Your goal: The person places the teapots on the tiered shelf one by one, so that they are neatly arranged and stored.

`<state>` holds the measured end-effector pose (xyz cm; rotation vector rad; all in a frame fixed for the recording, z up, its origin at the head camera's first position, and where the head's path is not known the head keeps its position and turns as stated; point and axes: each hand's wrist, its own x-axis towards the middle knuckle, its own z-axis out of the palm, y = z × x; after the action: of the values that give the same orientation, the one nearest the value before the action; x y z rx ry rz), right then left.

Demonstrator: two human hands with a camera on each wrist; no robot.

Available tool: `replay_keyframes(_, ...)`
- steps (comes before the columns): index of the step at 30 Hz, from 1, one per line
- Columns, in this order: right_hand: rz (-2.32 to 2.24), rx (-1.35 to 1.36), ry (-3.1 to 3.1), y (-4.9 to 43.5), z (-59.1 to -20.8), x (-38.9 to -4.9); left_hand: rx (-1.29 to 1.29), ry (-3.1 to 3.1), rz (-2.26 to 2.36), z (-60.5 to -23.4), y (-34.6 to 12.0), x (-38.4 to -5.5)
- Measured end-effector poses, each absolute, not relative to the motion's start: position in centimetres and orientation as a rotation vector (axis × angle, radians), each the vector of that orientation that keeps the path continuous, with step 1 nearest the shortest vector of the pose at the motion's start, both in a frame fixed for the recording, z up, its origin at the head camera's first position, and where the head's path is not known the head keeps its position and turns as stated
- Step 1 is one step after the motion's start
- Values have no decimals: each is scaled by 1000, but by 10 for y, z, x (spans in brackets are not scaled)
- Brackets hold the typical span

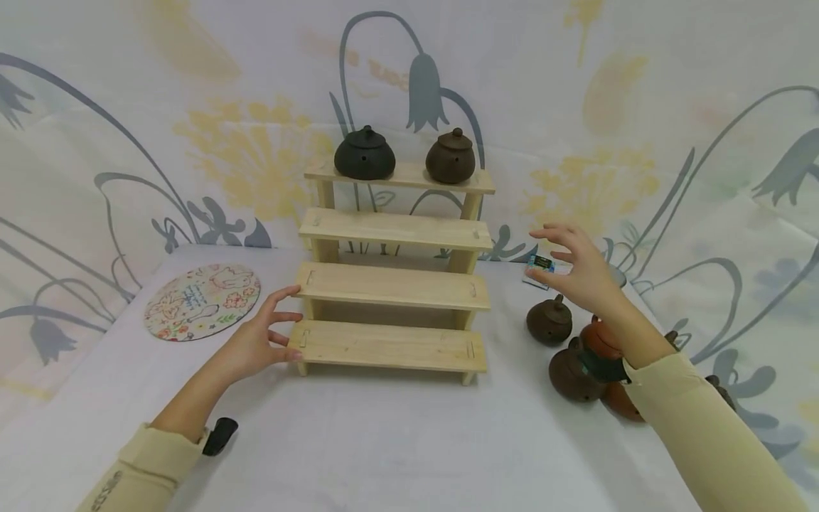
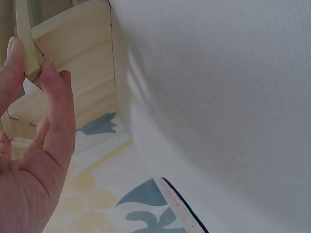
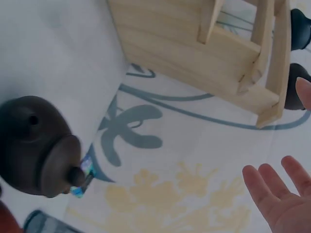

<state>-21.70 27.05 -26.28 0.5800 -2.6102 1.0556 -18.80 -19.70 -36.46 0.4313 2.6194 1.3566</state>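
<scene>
A four-step wooden display stand (image 1: pixel 393 284) stands in the middle of the head view. On its top step sit a black lidded clay teapot (image 1: pixel 365 158) and a dark brown one (image 1: pixel 451 160). My left hand (image 1: pixel 256 345) is at the stand's left end by the two lower steps. In the left wrist view, its thumb and a finger pinch a board end (image 2: pixel 30 53). My right hand (image 1: pixel 579 274) is raised to the right of the stand, fingers spread and holding nothing. A brown teapot (image 1: pixel 549 321) appears just below it.
Several more brown and reddish clay teapots (image 1: pixel 572 373) cluster on the right, partly hidden by my right forearm. A small blue packet (image 1: pixel 539 267) lies behind them. A round floral mat (image 1: pixel 203 302) lies left on the white cloth (image 1: pixel 384 441). Patterned fabric (image 1: pixel 256 85) hangs behind.
</scene>
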Motion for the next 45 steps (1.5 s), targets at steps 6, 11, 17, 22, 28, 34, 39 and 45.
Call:
replay_keyframes(6, 1032, 518, -2628, 290, -283, -195, 442, 2613, 1368, -367, -195, -186)
replay_keyframes(11, 1007, 487, -2624, 307, -305, -176, 429, 2618, 1353, -367, -194, -184)
replay_keyframes(17, 998, 469, -2584, 318, -327, -157, 424, 2616, 1349, -366, -194, -185)
replay_keyframes(22, 1030, 436, -2593, 323, -337, -146, 427, 2630, 1337, -364, -195, -187)
replay_keyframes(28, 992, 396, -2620, 329, -352, -139, 443, 2646, 1326, -362, -194, -189)
replay_keyframes(34, 967, 321, -2772, 334, -364, -133, 456, 2628, 1339, -362, -194, -191)
replay_keyframes(39, 1037, 209, -2891, 333, -363, -130, 461, 2632, 1342, -361, -195, -190)
replay_keyframes(45, 1111, 192, -2935, 329, -364, -129, 463, 2626, 1344, -363, -197, -188)
